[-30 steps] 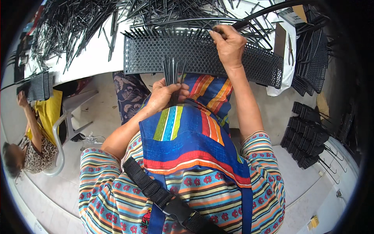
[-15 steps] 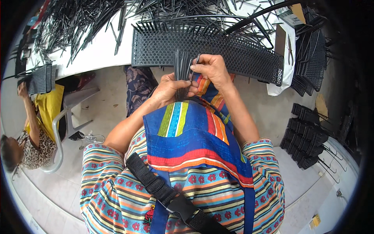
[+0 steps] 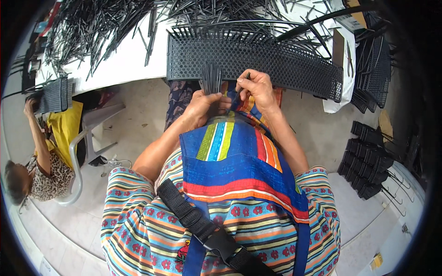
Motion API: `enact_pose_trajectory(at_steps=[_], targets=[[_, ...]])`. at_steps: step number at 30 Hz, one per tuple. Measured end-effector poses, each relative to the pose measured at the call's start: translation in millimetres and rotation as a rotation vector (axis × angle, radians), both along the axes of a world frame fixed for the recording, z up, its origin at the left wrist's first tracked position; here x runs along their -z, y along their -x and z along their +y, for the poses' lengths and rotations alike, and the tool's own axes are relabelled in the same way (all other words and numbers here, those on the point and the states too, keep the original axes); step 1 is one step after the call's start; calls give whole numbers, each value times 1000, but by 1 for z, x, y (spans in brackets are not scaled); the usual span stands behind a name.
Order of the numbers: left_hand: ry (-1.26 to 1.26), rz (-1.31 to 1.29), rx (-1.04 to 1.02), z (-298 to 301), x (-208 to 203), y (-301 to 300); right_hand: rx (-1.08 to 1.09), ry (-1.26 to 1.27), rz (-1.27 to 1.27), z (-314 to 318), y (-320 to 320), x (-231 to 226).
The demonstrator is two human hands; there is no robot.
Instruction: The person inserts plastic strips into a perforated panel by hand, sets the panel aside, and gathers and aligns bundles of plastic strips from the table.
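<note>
while the left hand (image 3: 201,106) clasps a fanned bundle of black strips (image 3: 211,79), the right hand (image 3: 258,91) pinches what looks like a single strip (image 3: 248,75), partly hidden in the grip. judging by eye, the row of strips (image 3: 202,33) covers about the left half of the perforated panel's (image 3: 221,57) far edge; a loose heap (image 3: 101,39) lies unused beyond. the panel, long, black and closely holed, sits along the near side of the tabletop (image 3: 131,69).

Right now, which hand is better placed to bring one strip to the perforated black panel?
Probably the right hand: it pinches what looks like a single strip near the perforated black panel. The left hand is occupied, gripping a bundle of strips.
</note>
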State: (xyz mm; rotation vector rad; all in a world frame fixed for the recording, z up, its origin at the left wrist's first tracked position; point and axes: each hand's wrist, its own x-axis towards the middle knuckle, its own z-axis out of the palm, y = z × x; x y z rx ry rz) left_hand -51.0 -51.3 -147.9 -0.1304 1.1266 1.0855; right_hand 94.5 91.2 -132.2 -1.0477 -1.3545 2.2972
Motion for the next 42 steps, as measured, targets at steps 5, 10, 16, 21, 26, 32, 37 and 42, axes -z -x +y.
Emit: enact_pose_trajectory(at_steps=[5, 10, 16, 21, 26, 32, 37, 42], targets=[[-133, -59, -58, -2, -9, 0, 5, -238, -118, 13, 8, -7], [-236, -209, 127, -4, -25, 5, -64, -843, -221, 47, 45, -24], [-420, -126, 290, -10, -26, 16, -492, -967, -267, 21, 81, -20], [-411, 53, 282, -13, -42, 21, 266, -758, 22, 13, 71, -27], [-94, -70, -32, -21, -1, 21, 182, -517, -42, 30, 44, -37], [-124, -100, -11, -16, -11, 19, -7, 23, -158, -5, 34, -10], [-198, -143, 4, -14, -26, 20, -102, -22, -192, -15, 44, -11], [-226, -118, 4, -11, -33, 16, -67, -14, -169, -15, 43, -12]])
